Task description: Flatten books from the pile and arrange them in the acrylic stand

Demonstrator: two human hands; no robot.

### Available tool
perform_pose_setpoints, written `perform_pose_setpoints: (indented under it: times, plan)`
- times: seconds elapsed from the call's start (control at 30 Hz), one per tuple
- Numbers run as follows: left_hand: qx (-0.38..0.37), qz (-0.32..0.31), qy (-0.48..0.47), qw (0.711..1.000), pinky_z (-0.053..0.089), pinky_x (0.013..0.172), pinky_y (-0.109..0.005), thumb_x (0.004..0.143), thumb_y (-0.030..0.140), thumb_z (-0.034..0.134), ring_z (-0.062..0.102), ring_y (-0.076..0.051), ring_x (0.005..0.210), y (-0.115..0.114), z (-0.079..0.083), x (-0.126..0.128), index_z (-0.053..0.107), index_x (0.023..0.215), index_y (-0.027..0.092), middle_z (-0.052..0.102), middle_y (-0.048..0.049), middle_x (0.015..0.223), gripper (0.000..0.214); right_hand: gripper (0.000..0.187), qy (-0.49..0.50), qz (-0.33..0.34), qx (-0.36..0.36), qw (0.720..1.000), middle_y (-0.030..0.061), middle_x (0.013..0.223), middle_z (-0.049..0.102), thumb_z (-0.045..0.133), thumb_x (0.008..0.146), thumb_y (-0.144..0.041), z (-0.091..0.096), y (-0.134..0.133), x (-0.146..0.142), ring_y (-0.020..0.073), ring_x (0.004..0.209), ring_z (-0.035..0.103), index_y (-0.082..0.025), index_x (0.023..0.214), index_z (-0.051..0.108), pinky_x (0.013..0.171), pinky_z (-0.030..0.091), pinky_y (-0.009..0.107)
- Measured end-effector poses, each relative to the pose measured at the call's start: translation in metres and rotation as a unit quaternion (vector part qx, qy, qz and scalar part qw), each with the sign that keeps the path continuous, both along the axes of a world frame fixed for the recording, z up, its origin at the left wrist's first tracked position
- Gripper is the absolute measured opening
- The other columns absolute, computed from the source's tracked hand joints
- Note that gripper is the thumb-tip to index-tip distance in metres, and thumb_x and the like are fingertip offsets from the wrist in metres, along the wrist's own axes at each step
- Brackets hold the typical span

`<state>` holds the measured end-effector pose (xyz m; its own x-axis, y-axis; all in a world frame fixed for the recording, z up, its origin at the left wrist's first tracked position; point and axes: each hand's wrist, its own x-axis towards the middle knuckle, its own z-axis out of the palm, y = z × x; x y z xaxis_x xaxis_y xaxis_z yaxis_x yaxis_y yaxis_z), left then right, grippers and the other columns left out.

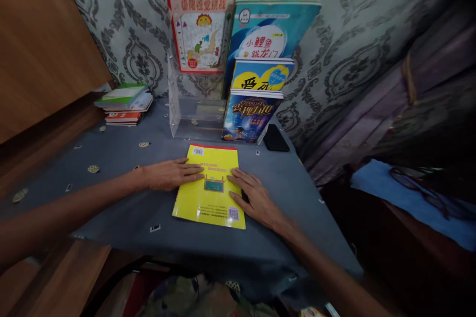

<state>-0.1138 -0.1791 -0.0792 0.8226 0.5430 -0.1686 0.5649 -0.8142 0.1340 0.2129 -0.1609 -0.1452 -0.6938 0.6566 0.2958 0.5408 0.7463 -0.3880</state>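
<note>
A yellow book (197, 203) lies flat on the dark cloth-covered table, with a barcode at its top left and a QR code at its bottom right. My left hand (173, 174) rests on the left edge of the book, fingers stretched out over the cover. From the right, my right hand (255, 195) lies flat on the opposite edge, its fingers extended. Neither hand grips anything. Just behind the book stands a clear acrylic rack (201, 131), holding several books in tiers, among them a dark blue book (251, 119) at the front right.
A small stack of books (126, 101) lies at the back left, beside a wooden panel (44, 54). A black phone (275, 137) lies right of the rack. Glasses (427, 193) rest on blue cloth (375, 183) off the table's right side. Patterned wallpaper (353, 49) backs the table.
</note>
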Motion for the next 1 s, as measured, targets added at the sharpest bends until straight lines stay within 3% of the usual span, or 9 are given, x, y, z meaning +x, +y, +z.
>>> perform_pose_setpoints:
  times: [0.13,0.23,0.37,0.5,0.63,0.73,0.87,1.0]
  plan:
    - [-0.018,0.03,-0.089,0.995,0.024,0.122,-0.048,0.089,0.011,0.054,0.043,-0.024,0.143,0.008,-0.006,-0.002,0.045,0.147,0.024,0.048,-0.0125,0.153,0.06,0.049,0.01,0.007,-0.03,0.999,0.0164,0.149,0.052,0.049,0.098,-0.043,0.002,-0.002,0.003,0.0309,0.141,0.045,-0.017,0.137,0.059,0.116,0.035,0.057]
    - [-0.035,0.079,-0.185,0.979,0.035,0.116,-0.042,0.093,0.019,0.055,0.056,-0.022,0.131,0.018,-0.008,0.002,0.059,0.133,0.025,0.063,-0.0092,0.138,0.041,0.049,0.03,0.021,-0.078,0.996,0.0144,0.148,0.053,0.049,0.098,-0.048,0.009,-0.006,0.007,0.0302,0.141,0.045,-0.02,0.137,0.06,0.118,0.032,0.058]
    - [-0.048,0.155,-0.314,0.936,0.049,0.092,-0.031,0.093,0.027,0.056,0.067,-0.02,0.104,0.025,0.0,0.017,0.072,0.109,0.02,0.074,-0.0085,0.111,0.023,0.052,0.118,0.03,-0.185,0.975,0.0107,0.143,0.059,0.039,0.1,-0.056,0.021,-0.01,0.015,0.0276,0.137,0.051,-0.024,0.131,0.065,0.118,0.033,0.055]
    - [-0.1,0.222,-0.405,0.881,0.047,0.072,-0.025,0.088,0.037,0.061,0.063,-0.016,0.077,0.028,0.011,0.036,0.072,0.089,0.017,0.071,-0.0024,0.083,0.023,0.069,0.239,0.012,-0.279,0.93,0.0073,0.132,0.067,0.022,0.099,-0.068,0.018,-0.008,0.028,0.0299,0.128,0.058,-0.026,0.119,0.072,0.113,0.042,0.052]
    - [-0.126,0.255,-0.531,0.798,0.048,0.071,-0.026,0.081,0.049,0.066,0.06,-0.016,0.074,0.036,0.014,0.051,0.07,0.08,0.017,0.066,-0.0011,0.074,0.032,0.073,0.313,-0.031,-0.271,0.91,0.0092,0.115,0.074,0.037,0.086,-0.082,0.006,-0.006,0.031,0.0348,0.118,0.065,-0.025,0.109,0.075,0.105,0.05,0.05]
    - [-0.144,0.263,-0.591,0.748,0.05,0.074,-0.029,0.076,0.055,0.068,0.061,-0.019,0.077,0.04,0.014,0.06,0.071,0.082,0.017,0.068,-0.003,0.077,0.038,0.061,0.336,-0.078,-0.246,0.906,0.0092,0.116,0.074,0.056,0.083,-0.075,0.008,-0.006,0.019,0.0324,0.114,0.067,-0.025,0.114,0.072,0.106,0.05,0.051]
    - [-0.139,0.276,-0.615,0.726,0.05,0.072,-0.028,0.078,0.057,0.068,0.062,-0.017,0.075,0.034,0.018,0.067,0.072,0.083,0.016,0.068,-0.0028,0.078,0.042,0.051,0.356,-0.098,-0.21,0.905,0.0072,0.113,0.075,0.059,0.087,-0.066,0.02,0.0,0.001,0.0288,0.115,0.066,-0.025,0.115,0.071,0.111,0.044,0.053]
    - [-0.144,0.285,-0.629,0.709,0.051,0.067,-0.025,0.081,0.063,0.064,0.063,-0.016,0.072,0.024,0.025,0.072,0.073,0.083,0.015,0.07,-0.0025,0.079,0.049,0.049,0.383,-0.1,-0.191,0.898,0.0079,0.111,0.075,0.062,0.085,-0.065,0.029,0.011,-0.004,0.0292,0.113,0.066,-0.024,0.11,0.071,0.108,0.046,0.052]
